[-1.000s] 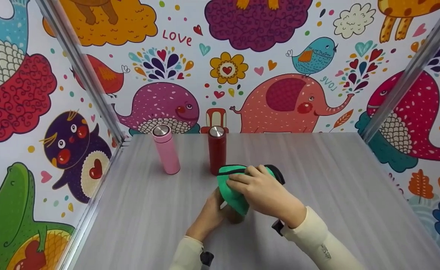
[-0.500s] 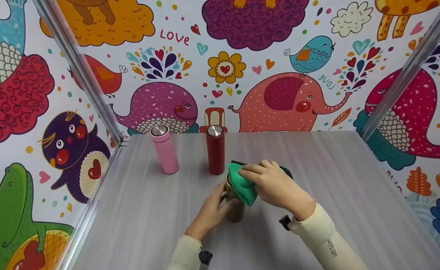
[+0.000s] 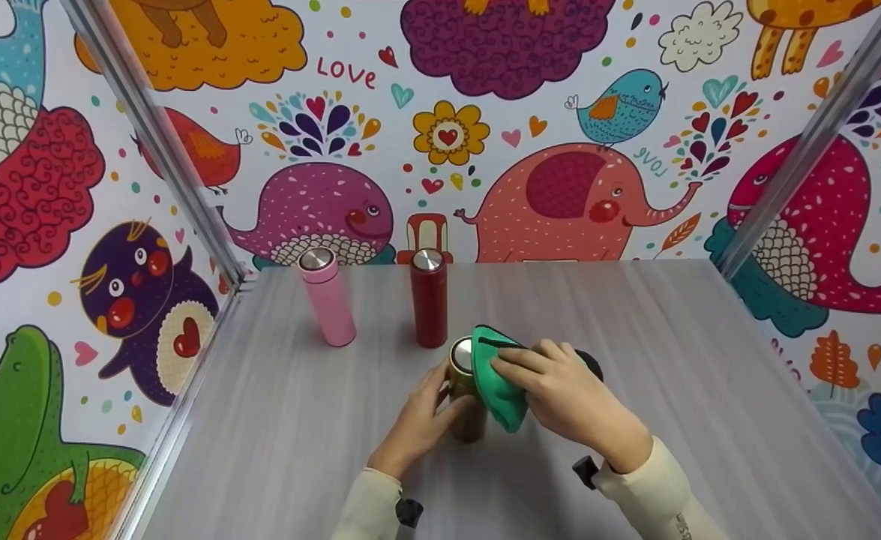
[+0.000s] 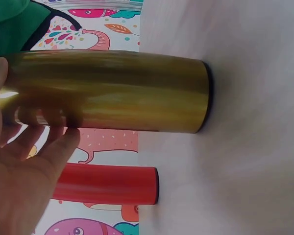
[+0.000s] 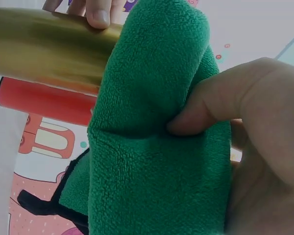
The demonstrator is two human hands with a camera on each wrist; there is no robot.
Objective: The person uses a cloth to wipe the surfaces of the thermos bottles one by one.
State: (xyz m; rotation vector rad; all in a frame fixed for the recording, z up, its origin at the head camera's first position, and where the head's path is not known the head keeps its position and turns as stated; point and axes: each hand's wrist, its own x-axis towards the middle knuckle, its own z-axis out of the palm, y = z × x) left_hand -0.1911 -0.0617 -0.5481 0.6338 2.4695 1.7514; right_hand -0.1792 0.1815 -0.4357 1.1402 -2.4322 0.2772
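Note:
My left hand (image 3: 414,427) grips a gold thermos bottle (image 4: 127,93) with a shiny steel lid; thumb and fingers lie on opposite sides of its upper part. The bottle stands upright on the table. In my right hand (image 3: 571,397) is a folded green cloth (image 5: 147,132) with black trim and a black loop, pinched with the thumb pressing into its fluffy surface. Seen from the head, the cloth hangs at the right side of the bottle's lid and overlaps its edge. Part of the bottle's right side is hidden behind it.
A dark red thermos bottle (image 3: 430,307) stands behind the gold one. Further left stands a pink thermos bottle (image 3: 331,311). The grey table (image 3: 298,442) ends at a back wall (image 3: 552,67) printed with cartoon animals, with metal corner posts.
The right hand has moved the green cloth to the right and off the top of the gold thermos bottle, baring its steel lid. The left hand keeps its grip on the bottle.

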